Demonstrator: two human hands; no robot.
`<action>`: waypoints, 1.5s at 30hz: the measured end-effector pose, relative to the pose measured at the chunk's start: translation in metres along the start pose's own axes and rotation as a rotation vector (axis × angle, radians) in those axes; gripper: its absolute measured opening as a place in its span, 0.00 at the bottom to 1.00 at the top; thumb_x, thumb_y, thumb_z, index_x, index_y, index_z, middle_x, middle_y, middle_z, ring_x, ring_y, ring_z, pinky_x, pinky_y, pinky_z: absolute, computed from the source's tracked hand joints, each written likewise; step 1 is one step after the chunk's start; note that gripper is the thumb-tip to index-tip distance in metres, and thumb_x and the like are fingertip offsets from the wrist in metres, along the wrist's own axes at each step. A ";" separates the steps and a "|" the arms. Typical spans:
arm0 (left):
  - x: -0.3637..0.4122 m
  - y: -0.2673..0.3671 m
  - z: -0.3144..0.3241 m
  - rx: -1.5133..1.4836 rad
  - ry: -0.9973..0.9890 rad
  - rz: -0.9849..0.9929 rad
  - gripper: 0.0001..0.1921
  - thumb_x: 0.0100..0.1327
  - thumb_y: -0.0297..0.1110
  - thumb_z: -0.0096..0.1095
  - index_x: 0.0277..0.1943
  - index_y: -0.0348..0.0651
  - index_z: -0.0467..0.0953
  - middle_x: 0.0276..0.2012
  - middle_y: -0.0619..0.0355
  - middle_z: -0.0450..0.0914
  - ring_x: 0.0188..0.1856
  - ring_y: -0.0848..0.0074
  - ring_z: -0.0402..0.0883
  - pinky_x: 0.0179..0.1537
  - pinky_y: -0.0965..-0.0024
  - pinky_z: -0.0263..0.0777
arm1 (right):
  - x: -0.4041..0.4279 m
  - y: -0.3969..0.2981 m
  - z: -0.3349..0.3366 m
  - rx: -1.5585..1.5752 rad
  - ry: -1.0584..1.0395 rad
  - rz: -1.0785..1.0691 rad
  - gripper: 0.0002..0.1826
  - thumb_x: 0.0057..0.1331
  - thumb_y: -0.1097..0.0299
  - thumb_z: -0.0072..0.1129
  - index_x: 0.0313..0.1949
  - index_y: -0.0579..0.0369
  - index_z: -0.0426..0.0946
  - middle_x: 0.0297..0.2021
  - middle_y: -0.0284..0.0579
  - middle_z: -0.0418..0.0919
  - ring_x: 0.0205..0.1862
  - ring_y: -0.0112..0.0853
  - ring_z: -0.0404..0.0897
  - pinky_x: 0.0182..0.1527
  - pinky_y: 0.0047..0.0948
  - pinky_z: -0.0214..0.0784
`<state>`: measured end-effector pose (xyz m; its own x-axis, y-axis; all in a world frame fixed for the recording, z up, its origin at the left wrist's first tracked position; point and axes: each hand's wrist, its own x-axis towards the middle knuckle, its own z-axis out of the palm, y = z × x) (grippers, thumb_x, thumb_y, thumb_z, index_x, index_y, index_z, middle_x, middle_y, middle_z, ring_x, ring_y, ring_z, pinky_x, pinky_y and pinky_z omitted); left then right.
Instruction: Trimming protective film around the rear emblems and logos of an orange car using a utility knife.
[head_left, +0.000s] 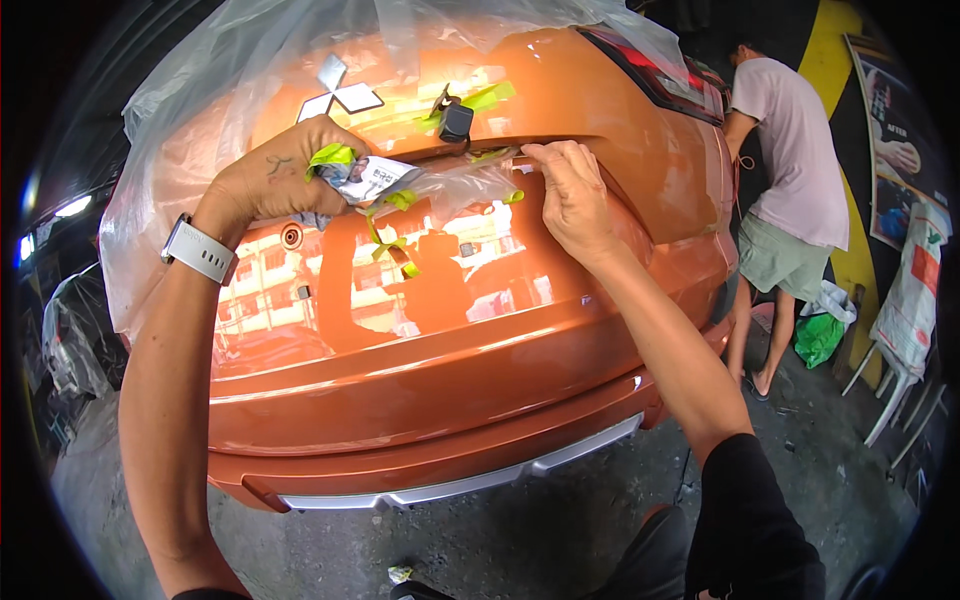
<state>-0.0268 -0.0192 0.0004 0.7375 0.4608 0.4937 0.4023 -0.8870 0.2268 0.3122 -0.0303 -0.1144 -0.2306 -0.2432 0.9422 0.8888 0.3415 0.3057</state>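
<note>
My left hand (300, 169), with a pale-strapped watch on its wrist, is closed around a crumpled wad of printed paper (379, 178) and yellow-green masking tape (330, 159). Clear masking film (469, 186) with bits of tape trails from this wad towards the right. My right hand (574, 191) has its fingertips pinched at the film's far end, along the recess under the tailgate's overhang. Both hands are in front of the glossy orange tailgate (480, 292) of a car. A small black camera (455, 121) hangs between them, with tape behind it.
Plastic sheeting (187, 127) drapes the car's upper part, above the Mitsubishi emblem (334, 94). Another person (791, 150) stands at the car's right side. A white chair (889, 375) bearing a sack (911, 292) is farther right. Crumpled scrap (400, 574) lies on the concrete floor (322, 547).
</note>
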 end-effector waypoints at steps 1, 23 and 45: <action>-0.003 0.001 0.002 -0.015 0.069 0.020 0.26 0.42 0.19 0.71 0.49 0.40 0.77 0.47 0.57 0.81 0.46 0.74 0.80 0.49 0.73 0.75 | 0.002 -0.002 0.000 0.000 0.000 0.002 0.14 0.60 0.80 0.57 0.45 0.54 0.80 0.36 0.41 0.77 0.41 0.41 0.74 0.46 0.37 0.64; -0.002 0.002 0.003 -0.071 0.046 -0.019 0.28 0.41 0.19 0.74 0.50 0.40 0.77 0.42 0.61 0.81 0.43 0.79 0.79 0.45 0.75 0.75 | 0.018 -0.014 0.012 -0.267 -0.037 -0.267 0.06 0.53 0.74 0.57 0.32 0.51 0.78 0.32 0.35 0.72 0.40 0.34 0.70 0.48 0.36 0.60; -0.009 0.013 -0.008 -0.102 0.039 0.028 0.16 0.41 0.20 0.73 0.37 0.38 0.82 0.31 0.67 0.83 0.33 0.85 0.77 0.40 0.78 0.72 | -0.009 -0.030 0.006 -0.049 -0.033 0.141 0.19 0.51 0.75 0.65 0.44 0.55 0.72 0.43 0.46 0.72 0.45 0.44 0.69 0.48 0.42 0.56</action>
<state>-0.0326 -0.0355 0.0051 0.7251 0.4358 0.5332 0.3231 -0.8991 0.2954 0.2850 -0.0326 -0.1315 -0.1138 -0.1657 0.9796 0.9314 0.3253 0.1633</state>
